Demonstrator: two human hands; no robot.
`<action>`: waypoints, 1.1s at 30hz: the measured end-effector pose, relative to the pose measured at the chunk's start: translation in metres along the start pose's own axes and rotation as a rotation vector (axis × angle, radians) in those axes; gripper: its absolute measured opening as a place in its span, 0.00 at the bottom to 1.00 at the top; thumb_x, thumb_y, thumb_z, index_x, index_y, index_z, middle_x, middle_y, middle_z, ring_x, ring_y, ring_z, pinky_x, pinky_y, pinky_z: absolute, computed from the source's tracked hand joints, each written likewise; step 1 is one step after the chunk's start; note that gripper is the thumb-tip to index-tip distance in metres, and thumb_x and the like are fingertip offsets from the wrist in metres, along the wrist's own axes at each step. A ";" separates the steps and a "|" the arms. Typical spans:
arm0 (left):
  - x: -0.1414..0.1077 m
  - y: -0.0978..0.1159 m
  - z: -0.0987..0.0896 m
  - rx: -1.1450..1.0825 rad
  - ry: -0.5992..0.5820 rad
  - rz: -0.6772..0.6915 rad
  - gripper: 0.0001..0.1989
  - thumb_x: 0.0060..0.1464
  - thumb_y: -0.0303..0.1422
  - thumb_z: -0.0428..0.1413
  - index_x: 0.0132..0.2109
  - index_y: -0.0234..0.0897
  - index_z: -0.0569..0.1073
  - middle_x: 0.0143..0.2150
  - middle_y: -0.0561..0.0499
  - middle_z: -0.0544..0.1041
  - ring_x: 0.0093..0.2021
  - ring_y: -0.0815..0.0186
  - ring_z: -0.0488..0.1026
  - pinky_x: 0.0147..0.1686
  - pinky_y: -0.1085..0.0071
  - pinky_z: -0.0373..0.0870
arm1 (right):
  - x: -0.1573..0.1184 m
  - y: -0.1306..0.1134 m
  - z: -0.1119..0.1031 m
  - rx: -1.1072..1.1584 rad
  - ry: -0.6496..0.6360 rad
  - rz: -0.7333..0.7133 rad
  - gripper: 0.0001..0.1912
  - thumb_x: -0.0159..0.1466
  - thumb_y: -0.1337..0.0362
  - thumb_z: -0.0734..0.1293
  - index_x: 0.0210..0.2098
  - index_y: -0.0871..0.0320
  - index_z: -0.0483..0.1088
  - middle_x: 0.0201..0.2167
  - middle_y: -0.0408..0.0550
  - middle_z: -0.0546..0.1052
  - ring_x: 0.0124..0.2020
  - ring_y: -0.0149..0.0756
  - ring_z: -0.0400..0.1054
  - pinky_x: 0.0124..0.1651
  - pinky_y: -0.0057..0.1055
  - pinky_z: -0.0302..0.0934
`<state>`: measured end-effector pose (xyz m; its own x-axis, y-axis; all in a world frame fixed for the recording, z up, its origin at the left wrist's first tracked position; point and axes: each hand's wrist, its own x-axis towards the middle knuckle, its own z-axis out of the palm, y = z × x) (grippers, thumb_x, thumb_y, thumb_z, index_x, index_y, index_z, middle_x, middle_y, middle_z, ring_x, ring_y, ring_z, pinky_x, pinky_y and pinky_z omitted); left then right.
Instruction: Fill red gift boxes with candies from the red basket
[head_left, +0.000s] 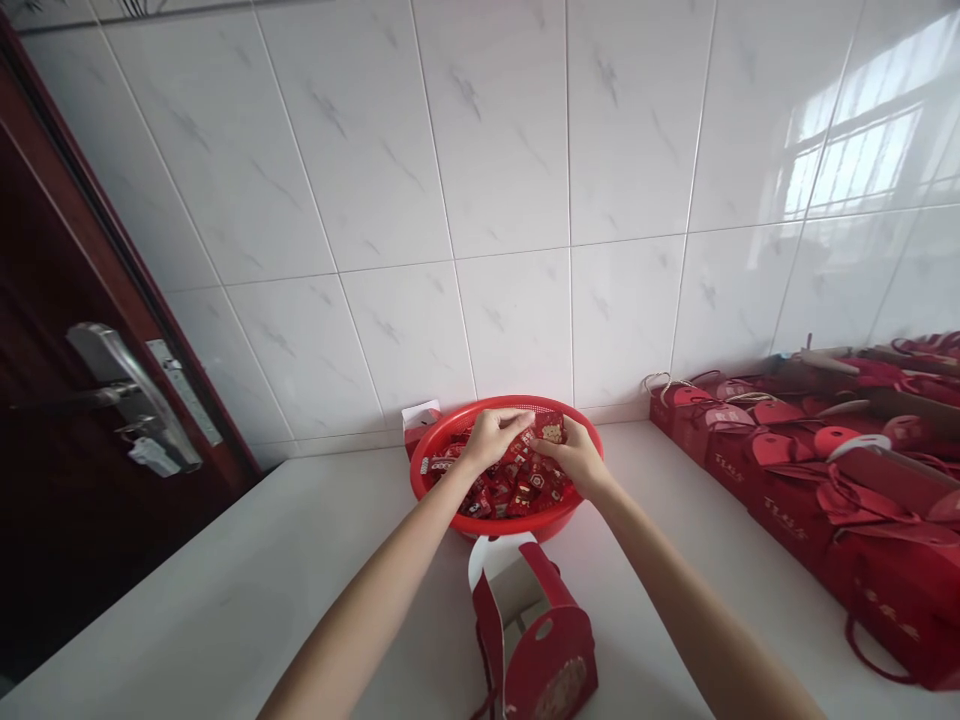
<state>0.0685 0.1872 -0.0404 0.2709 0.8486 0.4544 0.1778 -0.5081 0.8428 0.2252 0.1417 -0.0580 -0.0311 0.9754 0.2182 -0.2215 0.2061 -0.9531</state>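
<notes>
Head view: nearest, a red open-topped box (551, 655) is seen on the pale bench (352, 570), its base cut off by the lower edge; its flaps are raised, and the pale shapes within are hard to make out. Both forearms are cropped by the same edge. Just beyond the box, a red basket (525, 525) is filled with small wrapped packets (521, 492), whose printing is mostly too small to be read. Over the basket, a gold-printed packet (552, 428) is gripped between thumb and fingers by the right hand (581, 455). The left hand (493, 440) is held close beside it with fingertips drawn together; whether anything is pinched there cannot be told. Behind the basket's left rim, a red and white carton (417, 418) is partly hidden. To the right, rows of red boxes (780, 515) are overlapped by their own flaps and cut off by the picture's edge. At left, a dark door (45, 490) is only partly shown. Farthest back, a tiled wall (510, 180) is crossed at upper right by a bright window reflection (847, 160).
</notes>
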 end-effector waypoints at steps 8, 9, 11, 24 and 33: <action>-0.002 -0.001 -0.009 -0.097 0.029 -0.104 0.18 0.44 0.31 0.65 0.45 0.34 0.80 0.42 0.43 0.84 0.46 0.56 0.80 0.47 0.62 0.76 | -0.001 0.001 0.001 -0.014 0.066 -0.048 0.17 0.46 0.57 0.77 0.28 0.55 0.68 0.21 0.41 0.75 0.22 0.36 0.69 0.24 0.32 0.65; -0.002 -0.002 -0.009 -0.103 0.035 -0.096 0.18 0.43 0.31 0.66 0.45 0.34 0.79 0.41 0.43 0.84 0.45 0.56 0.80 0.47 0.62 0.76 | -0.002 0.001 0.001 -0.026 0.062 -0.054 0.17 0.46 0.57 0.77 0.28 0.56 0.68 0.21 0.41 0.75 0.21 0.35 0.68 0.24 0.32 0.64; -0.001 -0.004 -0.009 -0.100 0.036 -0.079 0.18 0.42 0.31 0.67 0.44 0.33 0.79 0.40 0.43 0.84 0.44 0.56 0.80 0.47 0.61 0.77 | -0.002 0.002 0.000 -0.057 0.044 -0.064 0.15 0.47 0.57 0.76 0.27 0.56 0.69 0.19 0.40 0.74 0.20 0.34 0.66 0.23 0.31 0.62; 0.000 -0.016 -0.020 0.271 0.156 -0.029 0.08 0.51 0.32 0.57 0.36 0.38 0.81 0.42 0.45 0.83 0.45 0.55 0.79 0.50 0.61 0.73 | 0.003 0.003 0.001 0.059 0.147 -0.010 0.14 0.46 0.58 0.75 0.28 0.57 0.72 0.24 0.45 0.77 0.25 0.37 0.72 0.27 0.32 0.67; -0.013 -0.005 -0.009 0.589 -0.214 -0.096 0.17 0.30 0.24 0.68 0.31 0.47 0.80 0.37 0.54 0.83 0.42 0.53 0.78 0.48 0.65 0.71 | 0.001 -0.004 0.000 0.209 0.113 0.020 0.17 0.44 0.59 0.79 0.31 0.57 0.74 0.35 0.51 0.82 0.37 0.46 0.78 0.35 0.37 0.74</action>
<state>0.0559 0.1800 -0.0475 0.4004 0.8770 0.2656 0.6848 -0.4789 0.5493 0.2257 0.1415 -0.0538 0.0695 0.9841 0.1633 -0.4190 0.1774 -0.8905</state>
